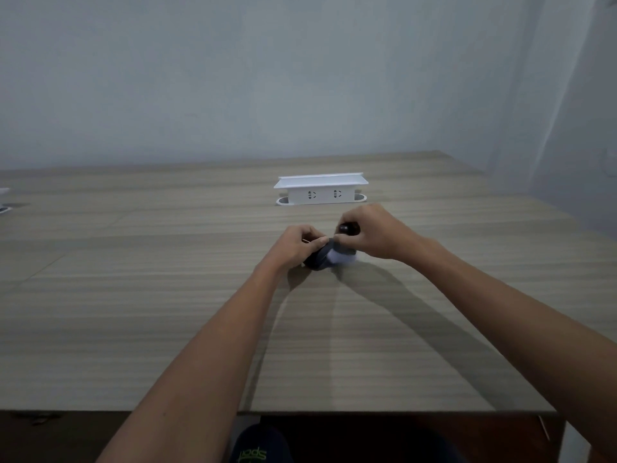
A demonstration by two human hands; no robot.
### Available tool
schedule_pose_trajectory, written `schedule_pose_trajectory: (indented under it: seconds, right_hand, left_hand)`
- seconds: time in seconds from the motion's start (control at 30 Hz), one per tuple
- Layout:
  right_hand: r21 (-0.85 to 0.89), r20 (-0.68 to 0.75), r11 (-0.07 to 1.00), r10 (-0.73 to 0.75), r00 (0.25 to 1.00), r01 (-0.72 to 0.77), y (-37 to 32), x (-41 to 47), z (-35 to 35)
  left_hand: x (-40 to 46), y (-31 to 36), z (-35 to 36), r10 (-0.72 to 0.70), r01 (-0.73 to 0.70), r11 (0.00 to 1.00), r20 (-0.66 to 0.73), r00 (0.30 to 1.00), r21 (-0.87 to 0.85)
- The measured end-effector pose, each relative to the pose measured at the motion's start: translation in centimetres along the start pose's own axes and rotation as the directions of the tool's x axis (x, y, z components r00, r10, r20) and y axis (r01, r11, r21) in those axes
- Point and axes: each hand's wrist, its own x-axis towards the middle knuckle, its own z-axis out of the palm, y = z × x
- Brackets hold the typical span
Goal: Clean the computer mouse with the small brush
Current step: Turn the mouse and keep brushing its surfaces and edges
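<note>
A dark computer mouse (319,259) rests on the wooden table (167,312) near its middle. My left hand (300,243) grips the mouse from the left, thumb over its top. My right hand (374,233) holds a small brush by its dark handle (349,227). The brush's white bristles (340,258) press against the right side of the mouse. Much of the mouse is hidden by my fingers.
A white pop-up socket box (320,190) stands on the table just behind my hands. White items (4,200) lie at the far left edge. The table's front edge (334,412) is near my body; a wall rises behind.
</note>
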Motion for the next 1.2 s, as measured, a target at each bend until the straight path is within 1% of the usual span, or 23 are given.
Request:
schedule_pose_trajectory:
  seconds: [0.03,0.1,0.17,0.2,0.23,0.3,0.33,0.4,0.47,0.5,0.57,0.6,0.67,0.7,0.77,0.83,0.87,0.93,1.0,1.07,1.1,1.17,1.2]
  right_hand:
    - [0.02,0.034,1.0,-0.003,0.999,0.003,-0.2,-0.1,0.1]
    - [-0.048,0.07,0.999,0.02,0.997,-0.016,0.0,-0.2,0.3]
    - [-0.128,0.012,0.991,0.044,0.999,-0.043,0.7,-0.2,0.1]
    - [-0.115,-0.03,0.992,0.048,0.998,-0.051,1.0,-0.2,0.0]
    - [-0.057,-0.052,0.997,0.044,0.998,-0.047,0.9,-0.2,-0.1]
    - [0.056,-0.01,0.998,0.012,1.0,-0.011,0.1,-0.2,-0.3]
    - [0.065,0.031,0.998,-0.002,1.0,0.0,-0.2,-0.2,-0.2]
    - [-0.039,0.062,0.999,0.012,0.998,-0.01,-0.1,0.1,0.0]
    - [-0.153,0.013,0.986,0.065,0.998,-0.062,0.9,0.4,-0.4]
    - [-0.156,-0.026,0.984,0.082,0.996,-0.085,1.2,0.5,-0.7]
    - [-0.051,-0.057,0.996,0.063,0.996,-0.066,1.1,0.6,-1.0]
    - [-0.001,-0.032,0.999,0.036,0.999,-0.036,0.7,0.6,-1.0]
    - [0.01,0.058,1.0,0.005,0.998,-0.005,0.2,0.6,-0.5]
    - [-0.02,0.07,1.0,0.019,0.997,-0.017,0.4,0.6,-0.3]
    - [-0.084,0.004,0.994,0.071,0.997,-0.071,1.3,0.7,-0.3]
    - [-0.058,-0.067,0.993,0.097,0.993,-0.101,1.8,0.8,-0.5]
    - [-0.017,-0.072,0.996,0.087,0.994,-0.089,1.8,0.8,-0.5]
    - [0.029,-0.026,0.997,0.069,0.997,-0.068,1.4,0.8,-0.3]
    - [-0.001,-0.013,0.994,0.108,0.994,-0.108,1.8,0.7,0.0]
    - [-0.024,-0.063,0.983,0.183,0.981,-0.184,2.8,0.7,-0.2]
    - [-0.006,-0.094,0.978,0.209,0.974,-0.21,3.2,0.8,-0.3]
    - [0.065,-0.141,0.975,0.221,0.965,-0.213,3.2,0.9,-0.3]
    - [0.099,-0.139,0.976,0.208,0.968,-0.195,2.9,1.0,-0.3]
  left_hand:
    - [0.0,-0.1,0.0,0.004,-0.004,1.0,0.0,1.0,-0.001]
    - [0.1,-0.1,0.0,-0.004,0.004,1.0,-0.004,1.0,0.007]
    - [0.1,-0.2,0.1,-0.019,0.019,1.0,-0.011,1.0,0.022]
    - [0.1,-0.2,0.1,-0.022,0.022,0.999,-0.012,1.0,0.025]
    - [0.1,-0.2,0.0,-0.023,0.023,0.999,-0.008,1.0,0.023]
    - [0.1,-0.2,0.0,-0.02,0.02,1.0,0.004,1.0,0.018]
    - [0.1,-0.1,-0.1,-0.02,0.02,1.0,0.008,1.0,0.016]
    - [0.1,-0.1,-0.1,-0.023,0.023,1.0,0.012,1.0,0.006]
    - [0.0,-0.2,0.0,-0.024,0.024,1.0,0.006,1.0,0.011]
    - [-0.1,-0.3,0.0,-0.024,0.024,1.0,0.002,1.0,0.014]
    - [0.0,-0.5,-0.1,-0.019,0.019,1.0,-0.001,1.0,0.003]
    - [0.0,-0.6,-0.2,-0.016,0.016,1.0,0.0,1.0,-0.002]
    - [0.1,-0.7,-0.2,-0.016,0.016,1.0,0.0,1.0,-0.001]
    - [0.0,-0.6,-0.1,-0.017,0.017,1.0,-0.002,1.0,-0.002]
    - [-0.1,-0.5,0.0,-0.016,0.016,1.0,-0.008,1.0,0.001]
    - [-0.3,-0.4,0.0,-0.015,0.016,1.0,-0.015,1.0,0.012]
    - [-0.3,-0.4,0.0,-0.015,0.016,1.0,-0.018,1.0,0.01]
    - [-0.3,-0.4,0.0,-0.013,0.013,1.0,-0.029,1.0,0.0]
    - [-0.3,-0.5,0.0,-0.016,0.016,1.0,-0.026,1.0,-0.001]
    - [-0.5,-0.6,-0.2,-0.031,0.031,0.999,0.006,1.0,0.008]
    - [-0.5,-0.7,-0.4,-0.04,0.04,0.999,0.028,0.999,0.014]
    - [-0.7,-0.9,-0.8,-0.051,0.05,0.999,0.07,0.996,0.011]
    - [-0.8,-1.0,-0.9,-0.055,0.055,0.999,0.089,0.995,0.003]
